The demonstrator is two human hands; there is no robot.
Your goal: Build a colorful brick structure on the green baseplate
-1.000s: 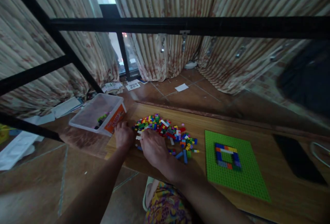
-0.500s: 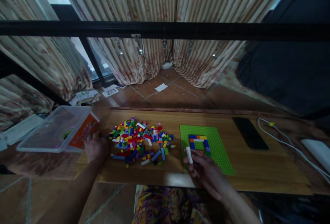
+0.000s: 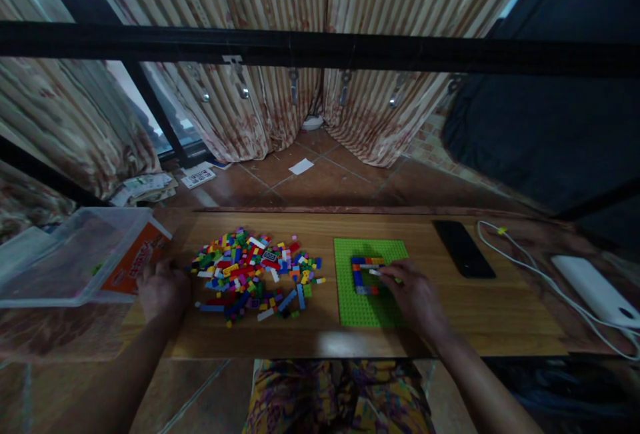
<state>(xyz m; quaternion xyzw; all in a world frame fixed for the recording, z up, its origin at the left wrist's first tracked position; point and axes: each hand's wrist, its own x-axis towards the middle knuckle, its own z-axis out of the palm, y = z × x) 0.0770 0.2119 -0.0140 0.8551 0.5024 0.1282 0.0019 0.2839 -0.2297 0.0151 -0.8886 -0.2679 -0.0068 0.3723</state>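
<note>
Nearest: patterned cloth on the person's lap below the table (image 3: 320, 344) edge, both forearms reaching up over it

Right hand (image 3: 414, 294) sits on the green baseplate (image 3: 356, 301), knuckles up, its grip pinched on a small white brick (image 3: 375, 273); the brick pokes out leftward from the fingertips, long axis roughly left-right, right at the lower right corner of the brick frame (image 3: 367, 275). The frame is an open rectangle of blue, orange and white bricks, one layer as far as I can tell, standing near the middle of the baseplate. So the piece lies left of the grip, touching or just above the frame; contact unclear at this size

Left hand (image 3: 161, 289) rests palm down on the table, well apart from the baseplate, fingers loosely curled, holding nothing visible. It lies between the clear plastic tub (image 3: 65, 267), tipped on its side with an orange label, and the loose brick pile (image 3: 253, 274), a flat scatter of mixed colours

Farther right: black phone (image 3: 463, 248), white cable (image 3: 530, 267), white power bank (image 3: 595, 291). Beyond the table: tiled floor, striped curtains (image 3: 280, 107), black frame bar (image 3: 320, 51)
</note>
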